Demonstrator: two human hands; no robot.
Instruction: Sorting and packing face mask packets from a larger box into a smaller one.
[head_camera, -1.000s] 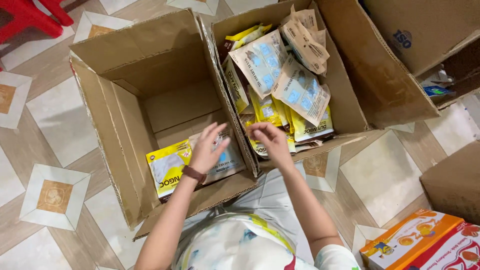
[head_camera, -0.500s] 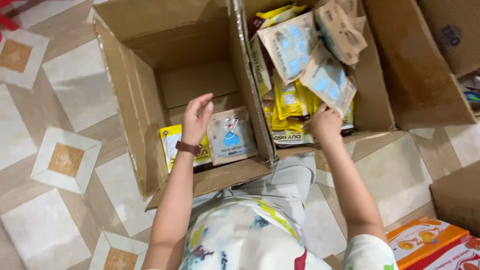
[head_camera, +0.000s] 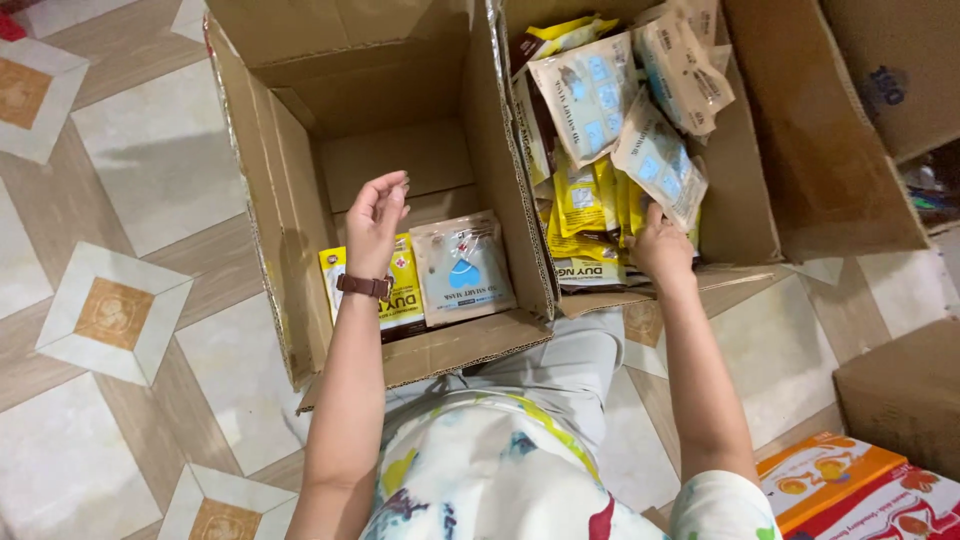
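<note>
Fingers (head_camera: 655, 215) on beige packet (head_camera: 660, 160), blue windows

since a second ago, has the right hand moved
Yes. The right hand went from near the wall shared by the two boxes deeper into the full box, among the yellow packets.

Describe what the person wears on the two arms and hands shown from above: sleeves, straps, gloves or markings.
Both hands are bare, with no gloves or rings visible. The left hand has a narrow dark brown wrist strap just below it. The right hand and its wrist carry nothing. Both forearms are uncovered; the white short-sleeved top with colourful print ends in a short sleeve near the right elbow.
</note>
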